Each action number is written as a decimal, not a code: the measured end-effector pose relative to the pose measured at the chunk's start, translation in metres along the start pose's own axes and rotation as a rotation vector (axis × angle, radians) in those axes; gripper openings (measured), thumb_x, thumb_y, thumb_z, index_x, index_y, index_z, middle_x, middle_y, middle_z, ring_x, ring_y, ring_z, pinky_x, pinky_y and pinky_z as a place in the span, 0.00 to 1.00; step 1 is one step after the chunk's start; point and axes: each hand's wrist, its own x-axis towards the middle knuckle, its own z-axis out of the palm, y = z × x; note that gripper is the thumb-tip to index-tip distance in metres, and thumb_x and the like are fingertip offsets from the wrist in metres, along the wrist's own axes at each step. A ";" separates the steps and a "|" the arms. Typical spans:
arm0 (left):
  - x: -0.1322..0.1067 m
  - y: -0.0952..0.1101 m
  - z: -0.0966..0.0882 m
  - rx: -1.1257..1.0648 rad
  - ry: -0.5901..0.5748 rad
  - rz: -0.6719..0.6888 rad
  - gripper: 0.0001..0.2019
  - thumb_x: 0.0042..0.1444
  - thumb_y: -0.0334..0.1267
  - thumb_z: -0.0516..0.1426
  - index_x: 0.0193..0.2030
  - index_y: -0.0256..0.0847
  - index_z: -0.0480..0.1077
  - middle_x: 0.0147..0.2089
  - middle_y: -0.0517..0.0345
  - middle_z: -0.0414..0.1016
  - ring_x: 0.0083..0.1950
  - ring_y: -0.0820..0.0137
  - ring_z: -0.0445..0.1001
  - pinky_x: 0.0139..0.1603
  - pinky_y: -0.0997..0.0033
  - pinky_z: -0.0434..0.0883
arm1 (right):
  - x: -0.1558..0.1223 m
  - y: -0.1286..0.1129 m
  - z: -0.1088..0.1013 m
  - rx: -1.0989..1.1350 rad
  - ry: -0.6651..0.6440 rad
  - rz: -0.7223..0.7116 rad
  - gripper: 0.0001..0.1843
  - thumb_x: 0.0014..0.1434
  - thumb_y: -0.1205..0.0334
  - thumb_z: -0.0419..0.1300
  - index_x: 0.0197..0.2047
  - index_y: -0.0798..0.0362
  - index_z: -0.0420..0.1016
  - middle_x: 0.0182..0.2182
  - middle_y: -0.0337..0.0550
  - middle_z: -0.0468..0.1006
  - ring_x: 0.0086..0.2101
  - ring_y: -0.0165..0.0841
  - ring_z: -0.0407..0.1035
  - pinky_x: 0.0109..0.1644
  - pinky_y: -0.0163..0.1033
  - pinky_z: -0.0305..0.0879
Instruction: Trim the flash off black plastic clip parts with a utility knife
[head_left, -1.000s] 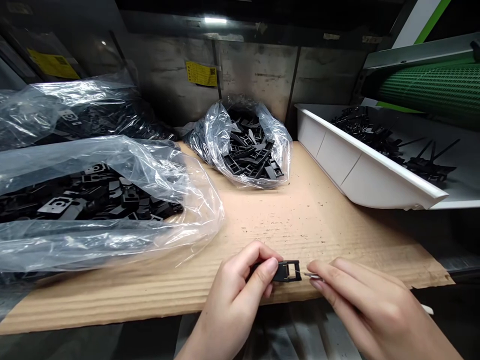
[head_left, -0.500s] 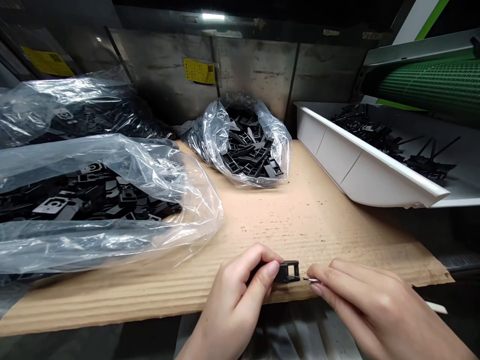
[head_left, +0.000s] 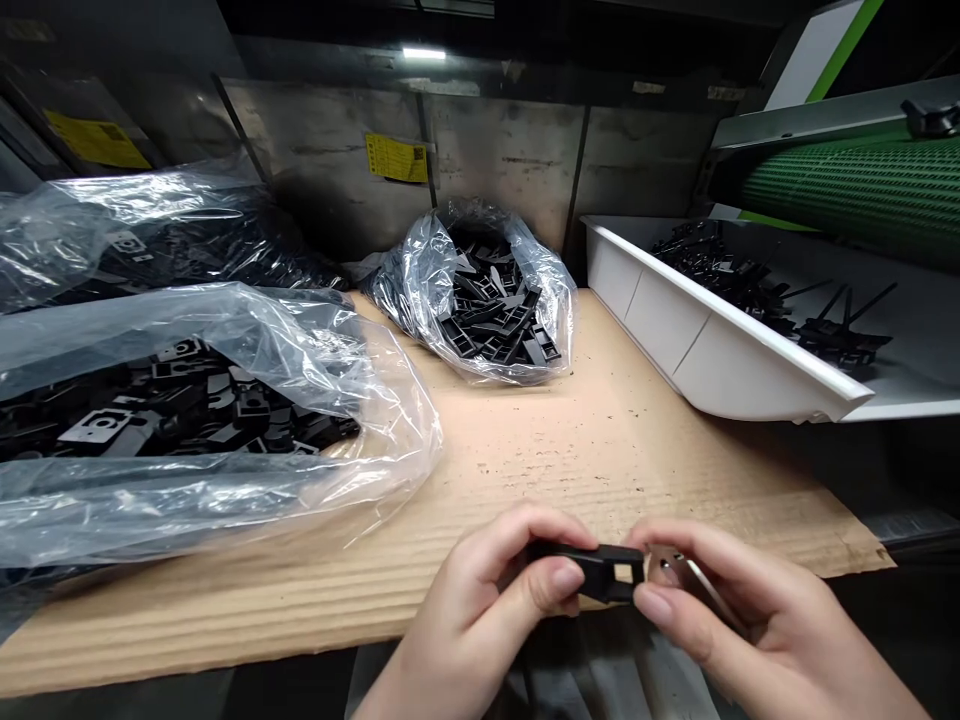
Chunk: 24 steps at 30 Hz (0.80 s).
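Note:
My left hand (head_left: pixel 504 592) pinches a black plastic bracket (head_left: pixel 592 570) with a rectangular window in it, between thumb and fingers. My right hand (head_left: pixel 731 610) grips a small flat metal piece (head_left: pixel 675 568) against the bracket's right end. The two hands nearly meet there, and fingers hide part of both pieces. Whether the metal sits inside the bracket, I cannot tell. Both hands are held just over the front edge of a corrugated cardboard sheet (head_left: pixel 600 470).
Clear plastic bags of black parts lie on the left (head_left: pixel 390 440), at back left (head_left: pixel 150 225) and at back centre (head_left: pixel 480 310). A white tray (head_left: pixel 720 345) holding black parts stands at right, below a green conveyor belt (head_left: pixel 855 185). A metal wall panel (head_left: pixel 510 130) closes the back.
My hands have come closer together. The bracket has turned to lie lengthwise, and the metal piece now shows broader in my right hand, right up against the bracket.

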 end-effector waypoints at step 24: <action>0.003 -0.007 0.009 0.396 0.218 0.301 0.10 0.55 0.28 0.55 0.31 0.45 0.75 0.27 0.62 0.73 0.31 0.70 0.72 0.34 0.76 0.67 | -0.008 -0.003 0.022 -0.406 0.150 -0.140 0.17 0.66 0.60 0.44 0.45 0.55 0.72 0.29 0.45 0.79 0.29 0.34 0.76 0.29 0.33 0.72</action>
